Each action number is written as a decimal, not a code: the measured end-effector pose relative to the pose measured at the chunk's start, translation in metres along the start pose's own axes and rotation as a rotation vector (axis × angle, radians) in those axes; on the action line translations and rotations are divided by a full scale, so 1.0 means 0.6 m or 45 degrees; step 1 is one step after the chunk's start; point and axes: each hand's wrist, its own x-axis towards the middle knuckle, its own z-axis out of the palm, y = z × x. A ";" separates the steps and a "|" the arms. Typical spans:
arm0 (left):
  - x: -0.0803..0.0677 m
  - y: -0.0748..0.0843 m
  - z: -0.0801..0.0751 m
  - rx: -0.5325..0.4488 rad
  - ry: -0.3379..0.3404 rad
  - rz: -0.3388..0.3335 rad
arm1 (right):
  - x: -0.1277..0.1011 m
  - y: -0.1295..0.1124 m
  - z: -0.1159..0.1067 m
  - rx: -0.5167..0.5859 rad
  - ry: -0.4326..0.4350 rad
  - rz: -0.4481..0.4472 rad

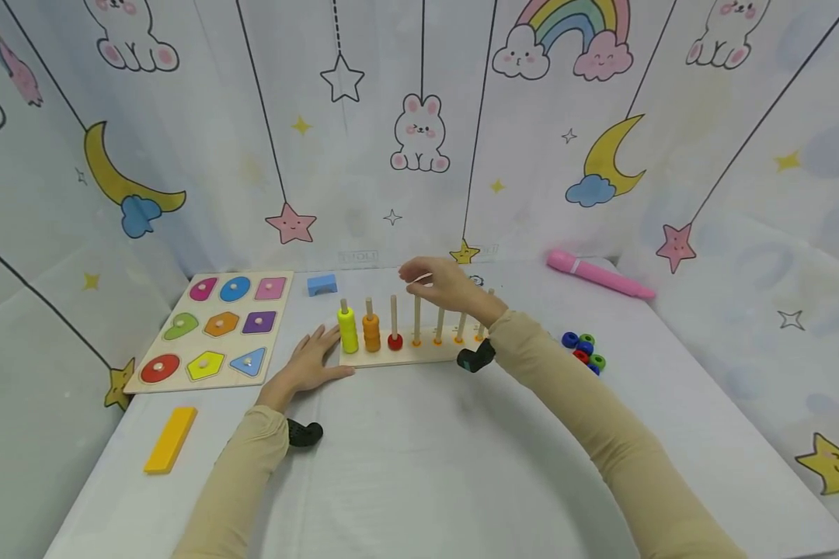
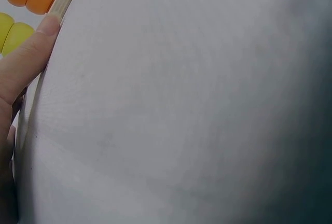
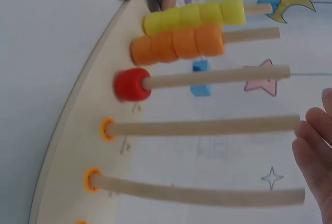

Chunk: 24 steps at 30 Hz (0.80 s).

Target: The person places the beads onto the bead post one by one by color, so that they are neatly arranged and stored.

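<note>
Your left hand (image 1: 308,363) lay flat, fingers straight, against the wooden peg rack (image 1: 405,353) beside the yellow rings (image 1: 347,329). Your right hand (image 1: 442,284) hovered above the pegs, fingers loosely curled, empty.

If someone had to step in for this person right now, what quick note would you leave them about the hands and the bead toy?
Left hand: open, fingers resting against the near-left edge of the wooden peg board.
Right hand: above the middle pegs, fingers loosely curled; whether it holds a bead cannot be told.
Done: yellow beads stacked on the first peg, orange beads on the second, one red bead on the third.
Left: the other pegs are bare; loose beads lie on the table to the right.
</note>
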 end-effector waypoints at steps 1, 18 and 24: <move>-0.001 0.000 0.000 -0.003 0.003 0.004 | -0.003 0.005 -0.005 0.008 0.016 0.010; 0.001 0.000 0.002 -0.013 -0.007 -0.015 | -0.127 0.125 -0.148 -0.019 0.291 0.301; 0.001 0.000 -0.002 -0.009 0.000 -0.021 | -0.196 0.161 -0.181 -0.038 0.262 0.437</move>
